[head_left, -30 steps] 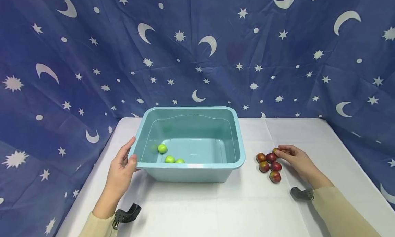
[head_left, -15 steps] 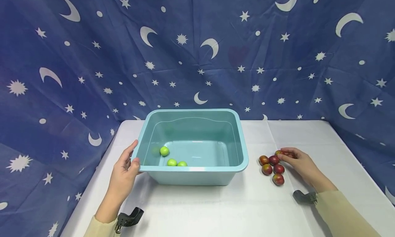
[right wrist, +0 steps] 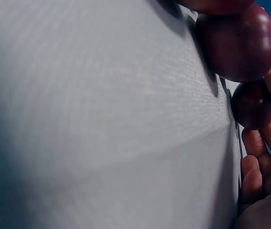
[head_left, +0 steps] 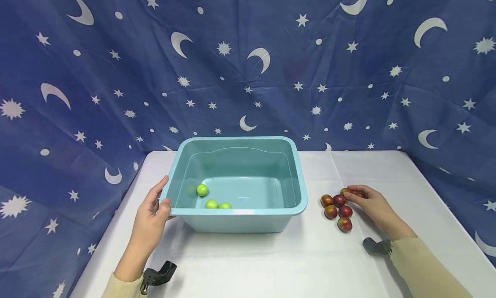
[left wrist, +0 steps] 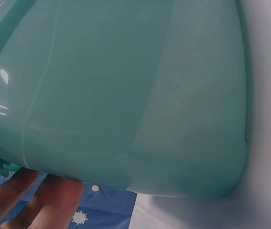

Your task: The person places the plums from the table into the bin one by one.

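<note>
My left hand (head_left: 149, 222) grips the left rim of a light blue plastic basin (head_left: 238, 222), thumb at the near corner and fingers along the outer side. In the left wrist view the basin wall (left wrist: 125, 95) fills most of the picture, with fingertips (left wrist: 61, 195) under its rim. On the right, my right hand (head_left: 373, 207) pinches a red-and-yellow plum (head_left: 344, 190) at the back of a small cluster. The right wrist view has this plum (right wrist: 253, 106) between thumb and fingers, close against the cloth. Beside it lie several other plums (head_left: 345, 211).
Inside the basin, three bright green round fruits (head_left: 202, 190) lie toward the left and front. White cloth (head_left: 232, 263) covers the table. Behind it hangs a blue curtain (head_left: 217, 22) with moons and stars. Each wrist wears a black camera mount (head_left: 159, 274).
The whole view shifts slightly with the head. Both hands keep their places, the left at the basin rim and the right at the rear plum.
</note>
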Demonstrator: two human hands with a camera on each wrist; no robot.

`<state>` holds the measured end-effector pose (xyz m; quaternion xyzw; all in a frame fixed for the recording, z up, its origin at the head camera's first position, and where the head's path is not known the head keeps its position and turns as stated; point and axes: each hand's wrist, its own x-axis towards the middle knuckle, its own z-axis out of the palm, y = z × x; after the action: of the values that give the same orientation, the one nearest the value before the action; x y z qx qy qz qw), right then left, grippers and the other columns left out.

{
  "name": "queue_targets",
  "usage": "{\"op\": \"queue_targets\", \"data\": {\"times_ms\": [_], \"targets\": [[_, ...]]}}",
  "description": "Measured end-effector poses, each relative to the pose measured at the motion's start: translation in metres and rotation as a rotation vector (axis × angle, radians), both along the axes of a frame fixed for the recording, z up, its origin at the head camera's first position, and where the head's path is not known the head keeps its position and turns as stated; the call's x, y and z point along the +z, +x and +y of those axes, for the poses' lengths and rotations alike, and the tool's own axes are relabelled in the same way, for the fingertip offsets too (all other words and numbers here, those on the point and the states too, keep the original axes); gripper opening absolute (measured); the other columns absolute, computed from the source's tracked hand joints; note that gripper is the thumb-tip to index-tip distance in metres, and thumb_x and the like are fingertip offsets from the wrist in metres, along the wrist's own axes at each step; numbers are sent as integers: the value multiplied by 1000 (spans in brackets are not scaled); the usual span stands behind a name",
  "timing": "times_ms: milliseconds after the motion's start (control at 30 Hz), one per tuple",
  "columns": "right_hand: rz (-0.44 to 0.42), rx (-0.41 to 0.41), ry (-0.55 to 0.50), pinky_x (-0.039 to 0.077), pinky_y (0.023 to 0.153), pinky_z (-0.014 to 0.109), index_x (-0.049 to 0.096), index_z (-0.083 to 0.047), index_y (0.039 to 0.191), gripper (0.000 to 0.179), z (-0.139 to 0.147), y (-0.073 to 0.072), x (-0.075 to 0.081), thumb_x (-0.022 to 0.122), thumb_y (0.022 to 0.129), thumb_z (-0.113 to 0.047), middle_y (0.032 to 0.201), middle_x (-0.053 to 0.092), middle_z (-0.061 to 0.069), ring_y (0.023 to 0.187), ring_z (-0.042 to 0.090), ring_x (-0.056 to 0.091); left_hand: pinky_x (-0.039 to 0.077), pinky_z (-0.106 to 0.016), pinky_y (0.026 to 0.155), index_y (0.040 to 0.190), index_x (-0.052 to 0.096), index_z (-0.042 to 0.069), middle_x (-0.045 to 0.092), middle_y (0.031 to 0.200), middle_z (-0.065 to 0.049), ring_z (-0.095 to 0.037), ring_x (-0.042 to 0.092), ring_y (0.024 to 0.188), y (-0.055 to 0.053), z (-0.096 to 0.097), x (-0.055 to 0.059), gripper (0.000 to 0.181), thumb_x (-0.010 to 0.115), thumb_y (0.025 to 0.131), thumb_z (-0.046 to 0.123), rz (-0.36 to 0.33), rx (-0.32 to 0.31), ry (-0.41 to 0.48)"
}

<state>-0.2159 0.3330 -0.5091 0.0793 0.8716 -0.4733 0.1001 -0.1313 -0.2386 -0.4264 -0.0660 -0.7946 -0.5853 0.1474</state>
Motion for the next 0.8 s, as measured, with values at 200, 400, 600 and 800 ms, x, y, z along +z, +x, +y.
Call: {"op": "queue_targets", "data": {"times_ms": [200,400,600,800], "targets": [[-12,3,14,29,107,62,40,-6,144,84,-1,-2,-1,60,86,-62,144,38,23,135,44,29,58,-24,73,149,38,13,41,145,-16,-7,56,108,2,0,2,50,47,100,6,2,-4,10],[-11,13,41,29,107,63,39,-5,145,85,0,-2,2,58,87,-63,143,38,24,135,45,28,58,-24,73,149,37,12,40,146,-16,-8,56,109,1,1,3,50,46,100,6,11,-15,8],[-33,21,49,26,107,65,37,-5,146,87,0,0,4,57,86,-65,147,35,25,137,47,23,58,-25,73,149,38,13,40,146,-16,-8,55,109,1,0,2,50,47,100,8,12,-11,-2],[-27,21,57,26,107,66,40,-5,145,85,0,-1,4,56,87,-65,147,35,25,137,47,23,58,-25,72,149,39,15,40,146,-15,-8,55,110,1,-1,1,50,47,100,10,16,-7,-9]]}}
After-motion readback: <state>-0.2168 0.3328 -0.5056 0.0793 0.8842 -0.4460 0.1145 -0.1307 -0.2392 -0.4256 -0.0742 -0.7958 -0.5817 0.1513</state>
